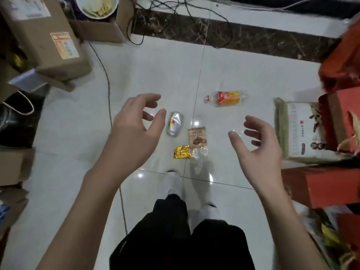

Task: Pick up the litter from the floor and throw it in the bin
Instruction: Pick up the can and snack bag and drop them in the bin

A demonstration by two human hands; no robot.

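Observation:
Several pieces of litter lie on the white tiled floor in front of my feet. A crushed silver can (174,124) lies just right of my left hand (136,131), whose fingers are spread and empty. A clear plastic bottle (226,98) with an orange and red label lies on its side farther back. A brown snack wrapper (197,137) and a gold foil wrapper (181,152) lie between my hands. My right hand (257,147) hovers open to the right, holding nothing. A white round bin (96,6) holding scraps stands at the back left.
Cardboard boxes (46,36) crowd the left side, with a paper bag (17,117) below them. Red gift boxes (321,184) and a white box (303,131) line the right. Black cables (106,75) run across the floor from the back. A dark marble strip (253,36) crosses the far floor.

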